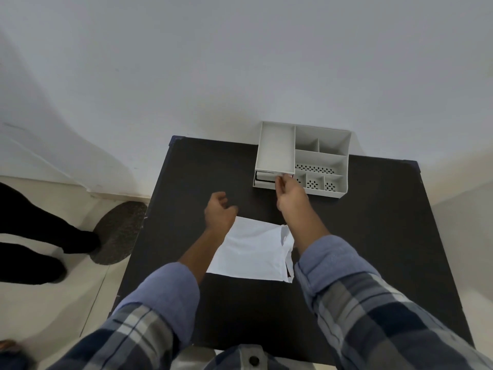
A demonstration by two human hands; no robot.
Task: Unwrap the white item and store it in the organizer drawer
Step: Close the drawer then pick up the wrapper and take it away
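At the far left of the frame a person's dark legs [40, 236] stand on the pale floor, next to a round grey mat [120, 232]. They are well apart from the work.

The black table [373, 249] fills the middle. Its left edge runs close to the mat, and its near edge is just in front of the person's body. There is lots of bare table on the left side and the right side, so both arms have room to move.

The left hand [220, 210] hangs in the air over the table, left of center. Its fingers are loosely curled and it holds nothing.

Just below it lies the white wrapper [250, 249], flat and torn open on its right side. It looks empty, so I think the unwrapping is done.

The right hand [289, 193] reaches up to the white organizer [344, 166] at the top middle of the frame, near the table's far edge and the wall. Its fingers pinch at the front of the small drawer [264, 180] at the lower left of the organizer. The drawer looks a little open, with something dark and white inside. That may be the white item, but I cannot tell for sure.

I think what is left is to push the drawer shut. The organizer sits close to the wall, so a push has little room to slide it back.
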